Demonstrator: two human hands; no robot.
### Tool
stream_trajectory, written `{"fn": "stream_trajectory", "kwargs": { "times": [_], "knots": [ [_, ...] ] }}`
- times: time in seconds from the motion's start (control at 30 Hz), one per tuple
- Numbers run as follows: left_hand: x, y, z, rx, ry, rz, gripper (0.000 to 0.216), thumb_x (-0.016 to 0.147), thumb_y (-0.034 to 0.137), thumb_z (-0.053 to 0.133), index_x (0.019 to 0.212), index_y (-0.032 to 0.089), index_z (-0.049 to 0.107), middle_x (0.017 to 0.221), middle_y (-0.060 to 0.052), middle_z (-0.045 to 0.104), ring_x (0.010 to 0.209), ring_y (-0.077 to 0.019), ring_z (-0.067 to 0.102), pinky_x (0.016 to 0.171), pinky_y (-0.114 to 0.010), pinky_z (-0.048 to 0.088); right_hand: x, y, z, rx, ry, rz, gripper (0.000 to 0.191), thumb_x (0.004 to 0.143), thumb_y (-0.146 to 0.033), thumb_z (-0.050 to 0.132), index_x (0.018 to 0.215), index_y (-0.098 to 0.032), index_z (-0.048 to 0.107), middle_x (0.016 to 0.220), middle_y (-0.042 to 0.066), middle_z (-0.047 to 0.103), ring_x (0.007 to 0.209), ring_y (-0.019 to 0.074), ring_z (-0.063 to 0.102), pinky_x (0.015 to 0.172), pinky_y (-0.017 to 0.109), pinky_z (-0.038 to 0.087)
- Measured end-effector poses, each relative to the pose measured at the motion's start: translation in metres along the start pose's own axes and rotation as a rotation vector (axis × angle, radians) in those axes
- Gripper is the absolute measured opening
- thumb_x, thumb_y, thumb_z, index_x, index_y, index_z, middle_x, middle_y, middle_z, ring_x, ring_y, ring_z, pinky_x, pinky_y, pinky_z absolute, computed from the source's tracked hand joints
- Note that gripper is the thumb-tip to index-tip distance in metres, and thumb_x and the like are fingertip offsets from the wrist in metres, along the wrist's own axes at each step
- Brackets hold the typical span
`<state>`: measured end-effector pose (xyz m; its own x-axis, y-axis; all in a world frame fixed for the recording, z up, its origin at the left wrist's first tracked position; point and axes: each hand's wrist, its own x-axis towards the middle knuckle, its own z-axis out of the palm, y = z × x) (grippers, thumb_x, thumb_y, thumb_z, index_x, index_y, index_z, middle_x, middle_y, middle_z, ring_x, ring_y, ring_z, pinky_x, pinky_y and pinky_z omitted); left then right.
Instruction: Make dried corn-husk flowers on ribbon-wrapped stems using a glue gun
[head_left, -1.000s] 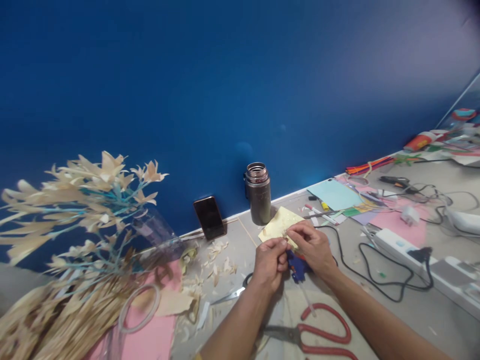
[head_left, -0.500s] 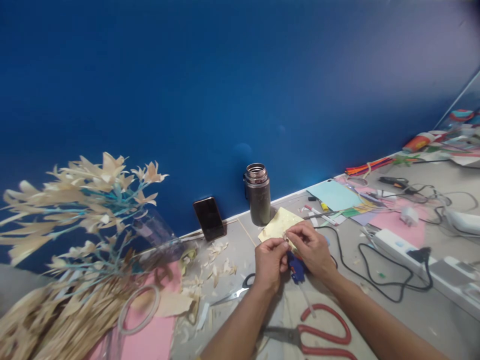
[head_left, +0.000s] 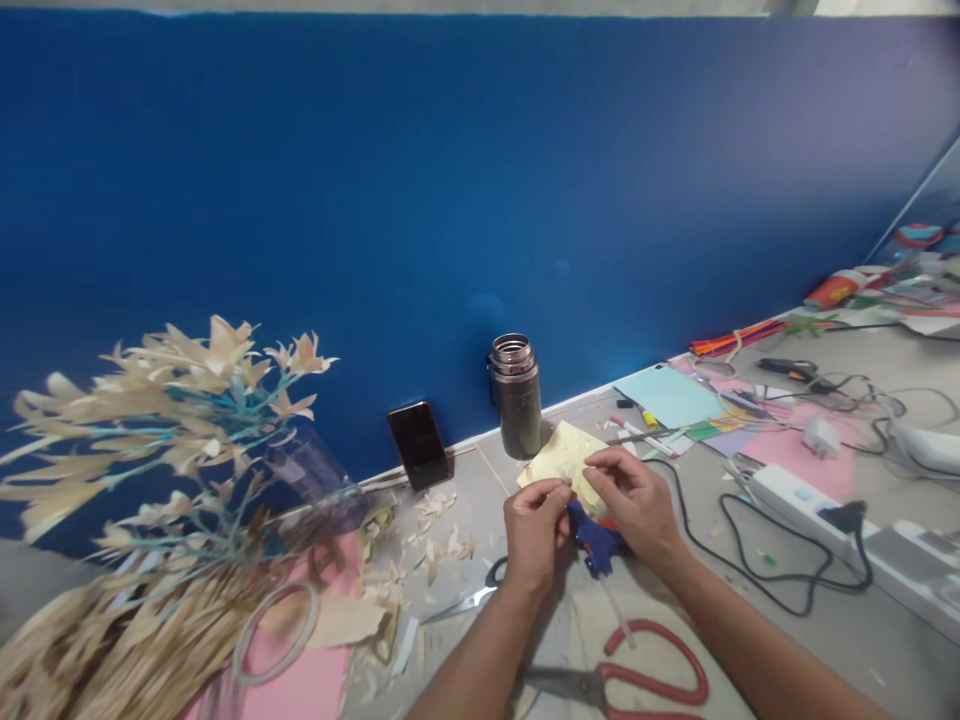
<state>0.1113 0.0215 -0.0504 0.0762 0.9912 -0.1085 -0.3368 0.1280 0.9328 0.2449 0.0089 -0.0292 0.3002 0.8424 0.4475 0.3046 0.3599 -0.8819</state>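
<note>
My left hand (head_left: 536,525) is closed in a pinch, thumb against forefinger, above the near edge of a yellow paper sheet (head_left: 559,455). What it holds is too small to make out. Just to its right my right hand (head_left: 634,500) also pinches, fingertips over the same sheet, with nothing I can name between them. A blue glue gun (head_left: 596,540) lies on the table below and between the hands, a clear glue stick (head_left: 621,615) sticking out toward me. Red-handled scissors (head_left: 652,665) lie nearer me, and smaller scissors (head_left: 472,598) rest left of my left wrist.
A metal flask (head_left: 516,405) without a lid and a leaning phone (head_left: 420,445) stand by the blue wall. Pale husk flowers (head_left: 217,370) fill the left, above dried husks (head_left: 97,640). At right are a power strip (head_left: 802,500), cables and coloured paper (head_left: 667,393).
My hands have moved slightly apart, the right one shifting to the right, so more of the glue gun shows. The view has tilted up a little.
</note>
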Motion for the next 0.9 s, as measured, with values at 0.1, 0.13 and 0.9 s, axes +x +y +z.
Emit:
{"fn": "stream_trajectory", "kwargs": {
  "times": [0.1,0.13,0.9],
  "knots": [
    [0.001,0.003,-0.001,0.028,0.015,0.012,0.035,0.066,0.046,0.081,0.073,0.013,0.072,0.04,0.005,0.048,0.036,-0.007,0.036,0.038,-0.02,0.026,0.002,0.003,-0.003,0.033,-0.063,0.037,0.014,0.083,-0.034,0.066,0.08,-0.02,0.068,0.074,0.001,0.064,0.06,0.015,0.055,0.057,0.027,0.046],
    [0.0,0.005,-0.001,0.047,0.019,0.029,0.033,0.067,0.045,0.08,0.071,0.013,0.072,0.04,0.005,0.047,0.037,-0.007,0.036,0.038,-0.02,0.026,0.002,0.004,-0.004,0.046,-0.117,0.042,0.015,0.083,-0.034,0.066,0.08,-0.02,0.068,0.073,0.001,0.064,0.061,0.0151,0.055,0.057,0.027,0.046],
    [-0.017,0.031,0.0,0.418,-0.013,0.541,0.014,0.081,0.019,0.067,0.069,0.021,0.075,0.072,-0.005,0.07,0.072,-0.0206,0.062,0.072,-0.031,0.048,0.005,0.0,-0.007,0.311,-0.345,0.132,0.021,0.08,-0.04,0.073,0.075,-0.02,0.069,0.072,0.0,0.063,0.06,0.0133,0.054,0.054,0.024,0.045]
  ]
}}
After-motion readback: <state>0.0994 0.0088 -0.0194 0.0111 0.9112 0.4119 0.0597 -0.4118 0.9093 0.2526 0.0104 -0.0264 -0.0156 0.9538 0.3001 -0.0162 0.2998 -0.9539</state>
